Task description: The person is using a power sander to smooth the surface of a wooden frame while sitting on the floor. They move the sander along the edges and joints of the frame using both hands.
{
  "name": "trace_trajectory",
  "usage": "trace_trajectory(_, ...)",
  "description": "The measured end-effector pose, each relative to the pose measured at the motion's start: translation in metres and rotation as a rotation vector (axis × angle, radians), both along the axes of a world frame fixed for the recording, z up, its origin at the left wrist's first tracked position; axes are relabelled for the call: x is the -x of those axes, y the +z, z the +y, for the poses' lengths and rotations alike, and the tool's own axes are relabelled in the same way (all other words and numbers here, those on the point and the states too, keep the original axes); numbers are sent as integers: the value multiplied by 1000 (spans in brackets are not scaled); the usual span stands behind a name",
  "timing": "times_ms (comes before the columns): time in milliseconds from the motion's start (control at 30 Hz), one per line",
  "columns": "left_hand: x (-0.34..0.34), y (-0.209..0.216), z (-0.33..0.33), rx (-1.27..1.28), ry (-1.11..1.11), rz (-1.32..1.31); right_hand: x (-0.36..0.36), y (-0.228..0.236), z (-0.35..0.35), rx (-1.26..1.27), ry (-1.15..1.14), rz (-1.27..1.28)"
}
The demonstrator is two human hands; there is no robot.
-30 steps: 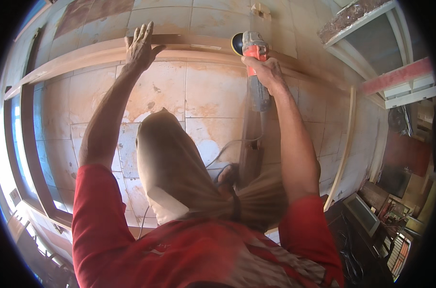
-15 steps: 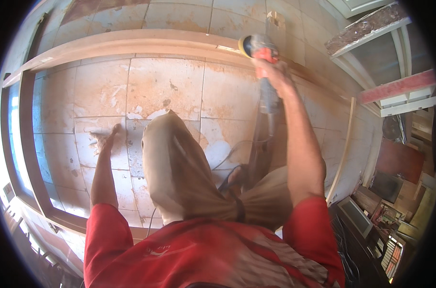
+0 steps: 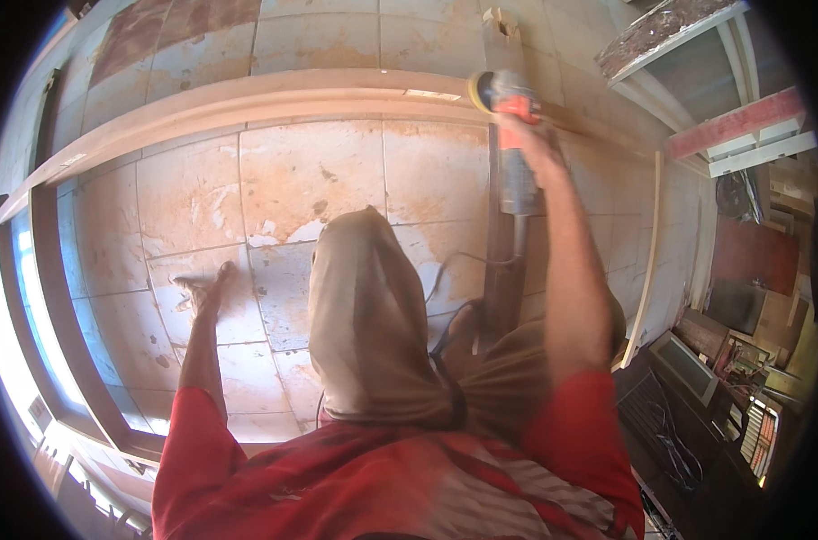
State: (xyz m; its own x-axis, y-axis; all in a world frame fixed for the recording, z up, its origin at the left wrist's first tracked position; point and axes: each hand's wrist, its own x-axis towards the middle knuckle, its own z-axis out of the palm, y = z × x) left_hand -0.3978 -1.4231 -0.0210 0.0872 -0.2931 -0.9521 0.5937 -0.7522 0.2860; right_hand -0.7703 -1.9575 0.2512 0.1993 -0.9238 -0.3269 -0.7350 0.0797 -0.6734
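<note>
My right hand (image 3: 537,142) is wrapped round an angle grinder (image 3: 517,171) with an orange-red head, a dark grey body and a yellow-rimmed round disc (image 3: 483,92). The disc is tilted against or just over the long light-brown wooden beam (image 3: 319,94); which of the two I cannot tell. Its cord (image 3: 467,258) trails from the body back past my foot. Off to the left, my left hand (image 3: 202,286) is stretched out low over the tiles with fingers apart and pale with dust. I see nothing held in it.
The beam belongs to a large wooden frame, with side rails (image 3: 62,315) at left. A dark timber (image 3: 503,270) lies under the beam near my foot. A thin wooden strip (image 3: 647,270) stands to the right. White framed panels (image 3: 688,117) and piled boards (image 3: 755,252) fill the right side.
The grinder and my right hand have shifted slightly right along the beam. My left hand stays low over the floor. The whole view has shifted a little.
</note>
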Motion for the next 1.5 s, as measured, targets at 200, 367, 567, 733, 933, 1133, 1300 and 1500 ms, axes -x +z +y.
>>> trace_trajectory(200, 2, -31, 1, -37, -84, -72, 50, 7, -4, -112, -184, -17)
trace_trajectory(367, -46, -126, 100, 559, -470, -227, -57, -12, 16, -109, 152, 11)
trace_trajectory(567, -28, -116, 61, 325, -341, -126, -43, 13, 17, -73, 108, 109)
trace_trajectory(733, -22, -68, 39, -156, -234, -400, 25, 14, -12, -35, 49, 76)
trace_trajectory(933, 1, -3, 7, -643, -362, -1204, 129, -9, -77, -48, -55, -69)
trace_trajectory(1133, 92, 127, -238, 471, -467, -1684, 197, 0, -124, -100, -127, -62)
trace_trajectory(1300, 170, 206, -441, 631, -937, -1790, 271, 1, -175, -93, -185, -12)
trace_trajectory(1500, 224, 199, -541, 294, -1165, -1564, 344, -6, -232, -93, -245, -43)
